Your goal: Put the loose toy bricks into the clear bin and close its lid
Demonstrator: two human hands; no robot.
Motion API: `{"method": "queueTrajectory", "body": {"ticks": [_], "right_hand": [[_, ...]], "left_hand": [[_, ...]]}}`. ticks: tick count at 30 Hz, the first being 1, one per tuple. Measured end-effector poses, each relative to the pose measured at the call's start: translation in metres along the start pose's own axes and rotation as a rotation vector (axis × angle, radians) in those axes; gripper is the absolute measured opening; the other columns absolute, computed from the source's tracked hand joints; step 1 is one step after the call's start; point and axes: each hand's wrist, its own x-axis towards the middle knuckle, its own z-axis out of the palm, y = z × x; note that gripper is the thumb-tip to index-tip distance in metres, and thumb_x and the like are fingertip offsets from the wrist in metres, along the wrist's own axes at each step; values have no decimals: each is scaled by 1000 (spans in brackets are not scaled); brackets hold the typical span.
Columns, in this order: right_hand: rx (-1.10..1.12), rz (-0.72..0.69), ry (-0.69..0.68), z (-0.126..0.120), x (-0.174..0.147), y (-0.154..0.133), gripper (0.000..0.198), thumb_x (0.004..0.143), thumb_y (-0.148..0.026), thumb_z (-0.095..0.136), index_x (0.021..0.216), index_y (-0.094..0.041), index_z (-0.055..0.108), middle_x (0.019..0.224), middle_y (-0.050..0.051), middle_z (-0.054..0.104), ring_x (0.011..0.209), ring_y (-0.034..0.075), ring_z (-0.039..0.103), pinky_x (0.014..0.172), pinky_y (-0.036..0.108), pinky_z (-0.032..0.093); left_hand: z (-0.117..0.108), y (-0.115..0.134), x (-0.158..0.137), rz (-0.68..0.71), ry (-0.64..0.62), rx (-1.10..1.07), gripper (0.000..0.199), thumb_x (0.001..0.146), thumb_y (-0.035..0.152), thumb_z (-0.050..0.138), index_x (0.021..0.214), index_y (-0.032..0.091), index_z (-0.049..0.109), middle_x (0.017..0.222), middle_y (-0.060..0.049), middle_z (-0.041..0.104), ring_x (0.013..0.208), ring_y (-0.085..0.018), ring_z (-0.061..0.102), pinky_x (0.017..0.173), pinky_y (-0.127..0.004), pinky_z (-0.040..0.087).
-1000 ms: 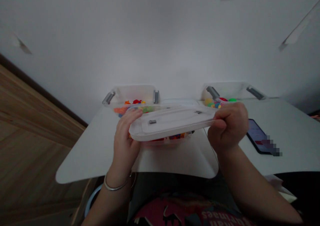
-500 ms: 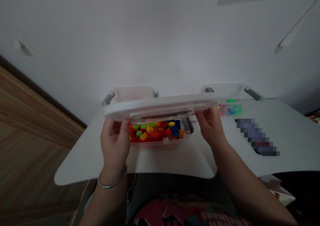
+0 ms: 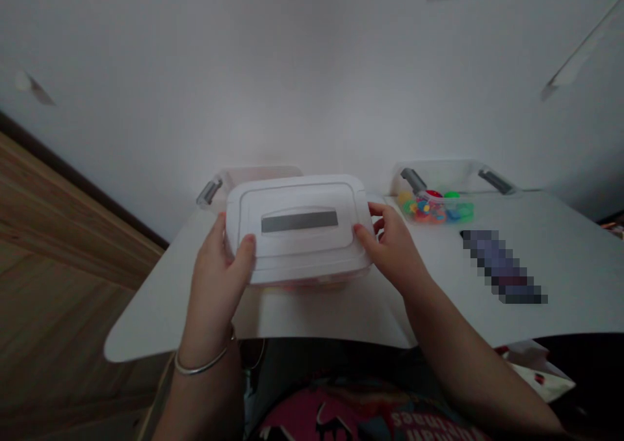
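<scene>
A white plastic lid (image 3: 297, 249) with a grey handle strip (image 3: 299, 221) lies nearly flat over the clear box (image 3: 312, 283) of toy bricks, hiding almost all of it. My left hand (image 3: 221, 265) grips the lid's left end, thumb on top and fingers down the side. At the right end, my right hand (image 3: 390, 239) holds the lid with its thumb on the upper face and fingers around the edge. Whether the lid sits fully down on the box cannot be made out.
Behind to the left stands a clear box (image 3: 263, 172) with a grey latch. Another clear box (image 3: 439, 168), at the back right, has colourful toy pieces (image 3: 433, 208) in it. A blurred-out phone-like object (image 3: 502, 265) lies on the white table (image 3: 565, 259). The wall rises behind.
The lid has tipped from almost edge-on to flat, top face toward me, and come lower over the box. The bricks are now covered. Both hands still hold its ends.
</scene>
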Motion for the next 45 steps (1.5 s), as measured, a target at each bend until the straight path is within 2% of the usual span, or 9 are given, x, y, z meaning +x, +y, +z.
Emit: {"method": "queueTrajectory", "body": {"ticks": [3, 7, 10, 18, 25, 30, 36, 41, 45], "right_hand": [[-13, 50, -57, 1, -3, 5, 43, 80, -40, 57, 115, -16, 56, 106, 13, 64, 78, 20, 58, 70, 38, 50], [-39, 88, -109, -1, -5, 7, 42, 83, -40, 52, 114, -13, 60, 104, 14, 64, 76, 20, 58, 71, 38, 50], [-68, 89, -137, -5, -5, 5, 42, 82, -39, 52, 114, -14, 63, 102, 13, 67, 77, 20, 60, 72, 38, 49], [-100, 196, -132, -26, -5, 16, 42, 77, -41, 56, 107, -15, 67, 89, 10, 70, 70, 19, 60, 67, 36, 49], [-201, 253, -76, -61, -5, 43, 46, 75, -50, 57, 104, -16, 68, 84, 9, 69, 66, 19, 60, 61, 34, 47], [-324, 297, -68, -75, -3, 42, 47, 74, -50, 56, 103, -17, 70, 83, 8, 69, 64, 19, 61, 60, 33, 45], [-392, 299, -76, -76, 4, 35, 40, 74, -48, 57, 96, -18, 72, 79, 7, 69, 64, 20, 62, 60, 33, 45], [-471, 278, -92, -74, 8, 36, 31, 73, -48, 60, 80, -20, 71, 67, 6, 66, 60, 21, 60, 59, 34, 43], [-487, 257, -101, -75, 7, 39, 29, 73, -48, 60, 77, -21, 69, 68, 4, 65, 57, 19, 57, 59, 35, 43]], "left_hand": [[-4, -5, 1, -132, -115, 133, 50, 80, 43, 60, 122, 17, 62, 137, -16, 54, 133, -39, 42, 112, -59, 32], [-10, 9, 1, -292, -267, 111, 51, 84, 42, 49, 128, 19, 60, 127, -12, 63, 116, -34, 57, 102, -52, 44], [-12, 17, -1, -340, -286, 71, 54, 83, 39, 47, 133, 20, 56, 119, -10, 68, 102, -31, 63, 93, -46, 50], [-6, 18, -7, -271, -296, -77, 46, 84, 40, 54, 126, 23, 64, 121, -7, 68, 108, -30, 61, 92, -39, 49], [16, 34, -17, -139, -347, -1, 46, 85, 42, 53, 123, 19, 65, 123, -9, 67, 111, -29, 60, 101, -44, 44], [30, 37, -14, -59, -381, 1, 46, 86, 40, 51, 124, 18, 64, 122, -10, 67, 110, -28, 60, 101, -45, 44], [38, 28, -10, -91, -396, -37, 45, 84, 39, 52, 121, 18, 65, 114, -11, 68, 101, -25, 62, 90, -44, 52], [46, 19, -15, -182, -250, -100, 42, 80, 44, 57, 109, 16, 70, 117, -14, 53, 100, -24, 59, 76, -38, 57], [47, 13, -15, -183, -215, -139, 36, 77, 45, 61, 99, 18, 71, 120, -13, 48, 104, -24, 57, 80, -40, 57]]}}
